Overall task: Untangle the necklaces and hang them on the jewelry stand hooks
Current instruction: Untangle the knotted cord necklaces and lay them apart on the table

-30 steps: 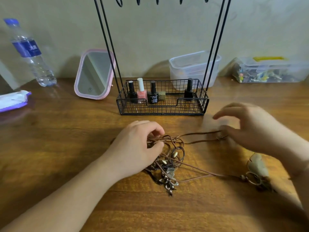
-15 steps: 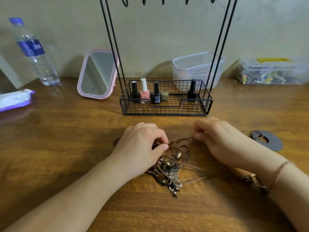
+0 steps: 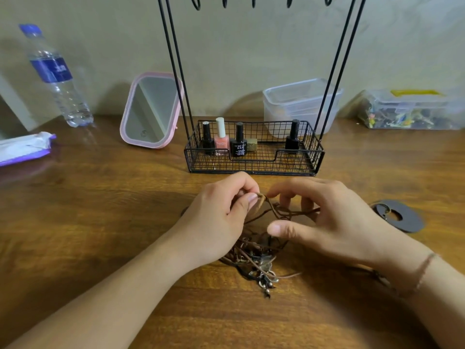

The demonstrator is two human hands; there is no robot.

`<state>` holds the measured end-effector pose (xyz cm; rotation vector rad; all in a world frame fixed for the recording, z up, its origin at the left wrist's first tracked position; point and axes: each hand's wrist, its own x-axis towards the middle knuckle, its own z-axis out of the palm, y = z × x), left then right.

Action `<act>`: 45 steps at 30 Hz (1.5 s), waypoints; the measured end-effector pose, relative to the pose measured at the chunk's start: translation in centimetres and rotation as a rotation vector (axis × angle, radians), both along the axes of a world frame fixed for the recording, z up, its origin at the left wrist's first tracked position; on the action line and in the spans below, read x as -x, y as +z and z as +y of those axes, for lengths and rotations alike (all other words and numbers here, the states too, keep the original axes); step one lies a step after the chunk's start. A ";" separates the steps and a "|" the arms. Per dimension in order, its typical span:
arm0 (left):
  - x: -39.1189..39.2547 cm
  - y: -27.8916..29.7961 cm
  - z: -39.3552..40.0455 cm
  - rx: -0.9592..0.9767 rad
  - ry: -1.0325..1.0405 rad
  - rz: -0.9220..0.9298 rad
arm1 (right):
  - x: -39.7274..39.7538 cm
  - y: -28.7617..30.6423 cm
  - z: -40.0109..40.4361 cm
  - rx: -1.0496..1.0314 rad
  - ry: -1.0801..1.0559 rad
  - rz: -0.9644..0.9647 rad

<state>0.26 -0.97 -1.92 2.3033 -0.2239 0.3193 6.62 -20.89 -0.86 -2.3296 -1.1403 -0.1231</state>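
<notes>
A tangle of brown cord necklaces [image 3: 259, 250] with beads and metal charms lies on the wooden table in front of the black wire jewelry stand [image 3: 254, 159]. The stand's hooks [image 3: 254, 1] show at the top edge, with nothing hanging on them. My left hand [image 3: 219, 220] pinches a cord end between thumb and forefinger, lifted above the pile. My right hand [image 3: 324, 217] hovers beside it, its curled fingers hooked among the cords and its thumb held out over the tangle. Part of the tangle is hidden under both hands.
The stand's basket holds several nail polish bottles [image 3: 221, 139]. Behind stand a pink mirror [image 3: 151, 110], a water bottle [image 3: 56, 76], a clear tub [image 3: 299, 104] and a box of small items [image 3: 407, 112]. A wipes pack [image 3: 24, 148] lies left, a dark disc [image 3: 398, 215] right.
My left hand has lifted a cord end up from the pile. My right hand moved left to meet it and spread its fingers among the cords.
</notes>
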 end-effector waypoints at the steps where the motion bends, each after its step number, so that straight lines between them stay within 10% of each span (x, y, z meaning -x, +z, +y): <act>1: 0.0 0.0 0.1 0.028 -0.005 0.012 | 0.1 0.0 0.1 -0.014 -0.003 -0.020; 11: -0.1 0.5 0.7 0.242 -0.019 0.066 | -0.3 -0.2 -0.1 -0.316 -0.117 0.343; 25: -0.2 1.0 0.8 0.818 -0.158 -0.152 | -1.0 0.3 -1.9 0.195 -0.272 0.036; 32: 0.2 1.7 0.2 1.004 -0.267 -0.116 | 0.9 0.6 1.1 0.020 0.094 0.083; 45: 0.2 2.6 1.3 1.118 -0.268 -0.082 | -0.6 2.4 -1.5 -0.332 0.031 0.105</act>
